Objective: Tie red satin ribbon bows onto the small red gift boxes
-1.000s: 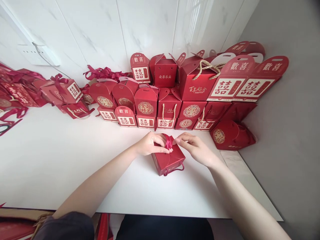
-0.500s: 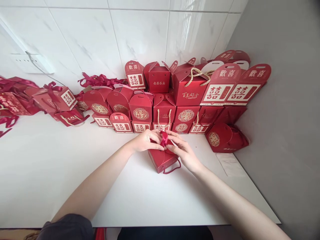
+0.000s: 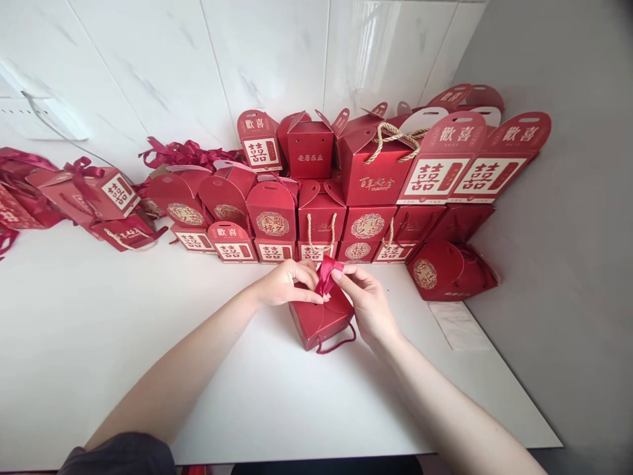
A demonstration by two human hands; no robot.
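Observation:
A small red gift box (image 3: pixel 319 320) with a dark red cord handle stands on the white table (image 3: pixel 99 343), in front of me. A red ribbon (image 3: pixel 326 272) rises from its closed top. My left hand (image 3: pixel 285 284) rests on the box's top left, fingers pinched at the ribbon's base. Fingers of my right hand (image 3: pixel 366 305) are pinched on the ribbon from the right, with the palm lying beside the box.
Stacked red gift boxes (image 3: pixel 366 178) with gold and white prints line the tiled wall behind. More boxes and loose red ribbons (image 3: pixel 182 153) lie at the far left. A grey wall (image 3: pixel 568 231) bounds the table on the right. A white paper slip (image 3: pixel 457 324) lies near it.
My right hand has moved in from the right and closed on the ribbon, which now stands higher above the box. The view has shifted slightly.

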